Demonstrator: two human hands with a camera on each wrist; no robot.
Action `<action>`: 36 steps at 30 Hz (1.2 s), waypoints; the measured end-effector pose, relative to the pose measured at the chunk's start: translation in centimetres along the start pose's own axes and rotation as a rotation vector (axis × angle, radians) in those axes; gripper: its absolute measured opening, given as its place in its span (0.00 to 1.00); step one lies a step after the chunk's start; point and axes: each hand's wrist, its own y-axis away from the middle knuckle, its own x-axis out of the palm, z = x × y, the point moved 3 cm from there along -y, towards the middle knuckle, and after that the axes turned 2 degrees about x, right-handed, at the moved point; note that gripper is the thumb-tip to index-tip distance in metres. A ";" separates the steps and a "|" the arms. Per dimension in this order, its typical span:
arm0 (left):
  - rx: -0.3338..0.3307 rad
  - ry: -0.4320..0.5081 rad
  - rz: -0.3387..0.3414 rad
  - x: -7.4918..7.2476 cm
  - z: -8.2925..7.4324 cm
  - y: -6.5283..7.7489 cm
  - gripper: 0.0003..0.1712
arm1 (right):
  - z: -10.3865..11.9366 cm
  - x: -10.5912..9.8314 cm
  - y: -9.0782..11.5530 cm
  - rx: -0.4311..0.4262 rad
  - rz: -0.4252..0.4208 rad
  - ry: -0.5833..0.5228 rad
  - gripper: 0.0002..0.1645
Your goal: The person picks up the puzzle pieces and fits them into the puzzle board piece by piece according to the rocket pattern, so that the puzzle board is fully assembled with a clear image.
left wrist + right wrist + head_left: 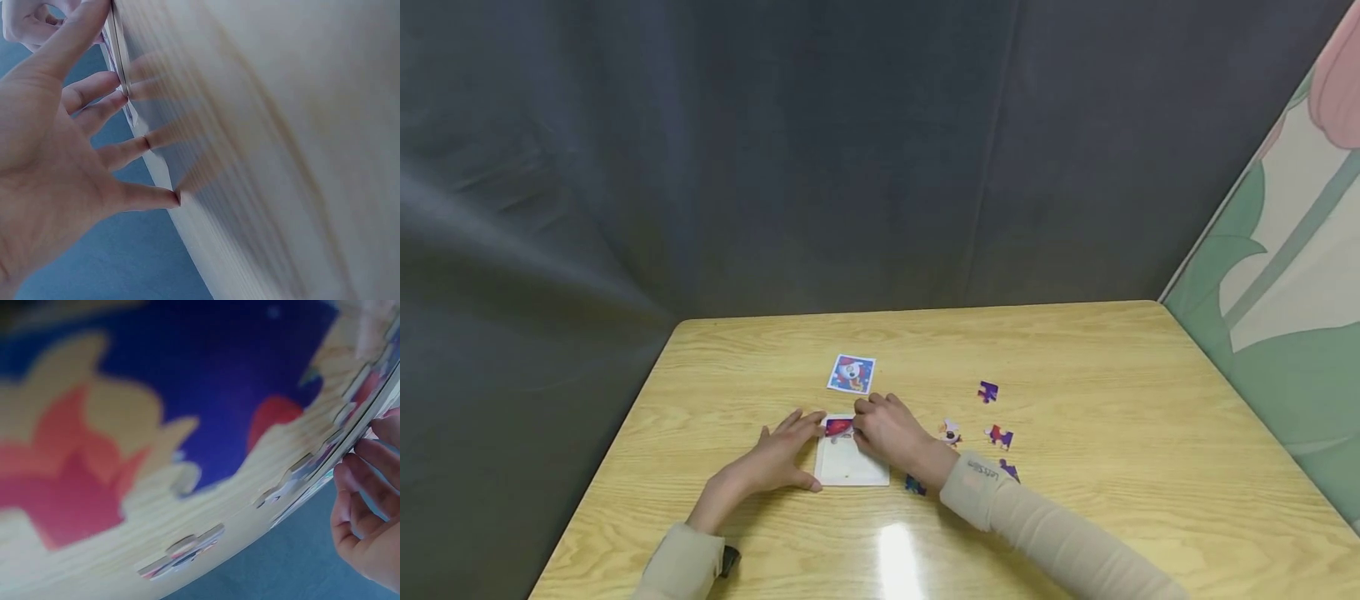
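Observation:
A white puzzle tray (852,471) lies on the table, with a red and purple puzzle piece (837,427) at its upper left. My left hand (775,458) rests at the tray's left side, fingers spread and fairly straight; in the left wrist view its fingertips (177,199) touch the tabletop. Over the tray's upper right, my right hand (891,433) has curled fingers and pinches a puzzle piece, mostly hidden beneath them. The right wrist view shows those fingers (359,469) down at the tray's edge.
Beyond the tray lies a small picture card (852,374). Several loose pieces are to the right: a purple one (988,392), a red one (1000,436), a white one (951,431), another purple one (1009,470) and a dark blue one (915,485) by the right wrist.

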 end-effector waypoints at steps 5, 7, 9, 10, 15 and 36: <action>-0.004 -0.001 -0.010 -0.5 0.2 0.3 0.44 | 0.1 0.0 -0.5 0.060 0.027 -0.094 0.04; -0.010 -0.002 -0.016 -0.6 0.4 0.4 0.43 | 0.1 0.0 -0.8 0.082 0.033 -0.161 0.04; -0.016 -0.003 -0.011 -0.5 0.7 0.6 0.44 | 0.1 0.0 -1.0 0.096 0.035 -0.219 0.06; -0.015 -0.002 -0.010 -0.5 0.8 0.6 0.44 | 0.1 -0.1 -1.0 0.100 0.032 -0.237 0.07; -0.013 0.002 -0.008 -0.4 1.0 0.7 0.44 | -0.6 -1.8 -0.8 0.121 -0.034 -0.288 0.11; -0.029 -0.005 -0.005 -0.6 0.8 0.6 0.45 | -15.6 -3.3 12.1 0.577 -0.015 -0.356 0.25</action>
